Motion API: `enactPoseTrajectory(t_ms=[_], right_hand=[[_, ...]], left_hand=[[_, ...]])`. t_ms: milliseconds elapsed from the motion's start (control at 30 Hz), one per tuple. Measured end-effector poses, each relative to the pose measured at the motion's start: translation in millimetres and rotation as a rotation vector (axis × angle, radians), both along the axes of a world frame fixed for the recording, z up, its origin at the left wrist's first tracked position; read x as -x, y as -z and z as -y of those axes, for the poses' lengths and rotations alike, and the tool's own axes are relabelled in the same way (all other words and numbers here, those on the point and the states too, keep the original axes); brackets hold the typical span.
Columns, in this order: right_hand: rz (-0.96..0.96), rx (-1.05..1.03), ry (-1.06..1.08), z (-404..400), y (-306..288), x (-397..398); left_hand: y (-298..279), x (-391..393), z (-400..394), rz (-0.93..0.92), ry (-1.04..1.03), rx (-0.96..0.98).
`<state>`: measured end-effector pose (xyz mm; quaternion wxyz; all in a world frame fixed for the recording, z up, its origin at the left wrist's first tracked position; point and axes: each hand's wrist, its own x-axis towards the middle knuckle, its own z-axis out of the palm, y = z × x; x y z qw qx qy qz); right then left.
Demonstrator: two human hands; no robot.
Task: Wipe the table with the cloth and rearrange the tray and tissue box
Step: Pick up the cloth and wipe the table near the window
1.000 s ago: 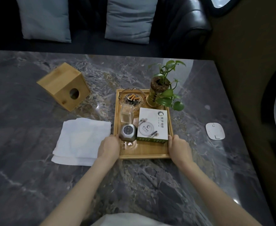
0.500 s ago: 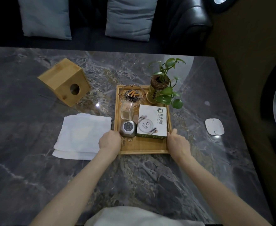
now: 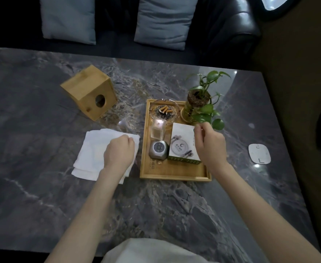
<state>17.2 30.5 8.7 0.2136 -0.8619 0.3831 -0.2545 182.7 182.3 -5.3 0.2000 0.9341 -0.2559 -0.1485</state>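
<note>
A wooden tray [image 3: 174, 178] sits right of centre on the dark marble table [image 3: 42, 186]. It carries an ashtray [image 3: 163, 111], a small glass [image 3: 157, 131], a silver gadget [image 3: 158, 149], a white box [image 3: 182, 141] and a potted plant [image 3: 199, 99]. A folded white cloth [image 3: 93, 149] lies just left of the tray. My left hand [image 3: 118, 154] rests on the cloth's right part, fingers curled onto it. My right hand [image 3: 210, 145] hovers over the tray's right side by the white box, fingers curled with nothing seen in them. The wooden tissue box [image 3: 88, 92] stands at an angle to the far left.
A small white pad [image 3: 259, 153] lies near the table's right edge. Beyond the far edge is a dark leather sofa with two grey cushions [image 3: 163, 21]. The table's right edge borders a brown floor.
Both hands have let go of the tray's near corners. My left hand moved left onto the cloth. My right hand rose forward over the white box.
</note>
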Motion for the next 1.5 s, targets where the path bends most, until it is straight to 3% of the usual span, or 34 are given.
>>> enactPoseTrajectory(t_ms=[200,333,467,633,733,933,1033,1133,1333,1500], right_hand=[[0.09,-0.083,-0.243,-40,-13,-71],[0.035,-0.169,-0.348,-67,7,-107],[-0.215,-0.243,-0.52,-79,37,-123],[-0.605,-0.056,-0.589,-83,64,-130],[-0.689,0.023,-0.603,-93,71,-130],[-0.544,-0.113,-0.551,-106,60,-136],[-0.364,-0.374,-0.468,-107,57,-136],[-0.213,-0.643,-0.345,-101,49,-135],[-0.075,-0.716,-0.394,-90,25,-126],[0.099,-0.835,-0.317,-68,-4,-106]], left_hand=[[-2,-9,-38,0.055,-0.222,0.265],[24,-15,-63,0.064,-0.264,0.195],[47,-19,-82,0.041,-0.281,-0.013],[67,-19,-90,-0.022,-0.3,-0.136],[72,-16,-89,0.025,-0.322,-0.112],[64,-7,-78,0.011,-0.48,0.063],[60,-7,-76,-0.047,-0.541,0.164],[52,-15,-78,-0.163,-0.594,0.245],[17,-29,-70,-0.561,-0.655,0.542],[-37,-22,-48,-0.687,-0.549,0.692]])
